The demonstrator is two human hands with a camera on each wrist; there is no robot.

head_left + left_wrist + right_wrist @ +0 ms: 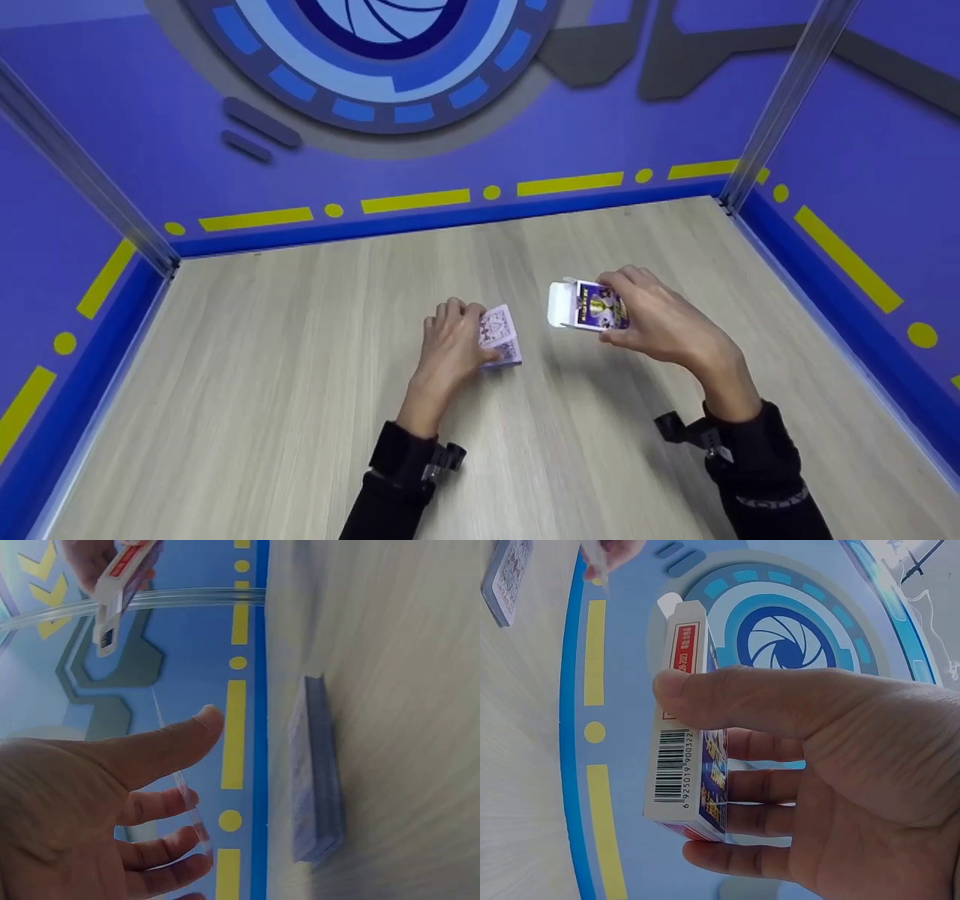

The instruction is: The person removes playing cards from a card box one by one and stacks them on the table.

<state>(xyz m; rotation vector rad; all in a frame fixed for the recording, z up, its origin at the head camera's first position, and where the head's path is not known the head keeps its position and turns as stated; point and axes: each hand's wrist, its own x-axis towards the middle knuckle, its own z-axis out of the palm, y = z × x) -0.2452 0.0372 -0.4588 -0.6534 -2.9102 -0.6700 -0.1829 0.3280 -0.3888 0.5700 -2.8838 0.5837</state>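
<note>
- Head view: a wood-grain table (300,360) hemmed by purple walls (420,169) with yellow dashes and metal corner posts (787,97); the left hand (452,337) partly covers a deck of cards (511,354) on the table; the right hand (667,319), to its right, is clamped on a card box (592,306), flap open towards the deck, fingers hiding one end
- Left wrist view: the left hand's thumb and fingers hold one thin card (180,784), edge-on, apart from the deck
- Right wrist view: thumb and fingers grip the box, barcode showing; cables (930,622) hang beyond the wall
</note>
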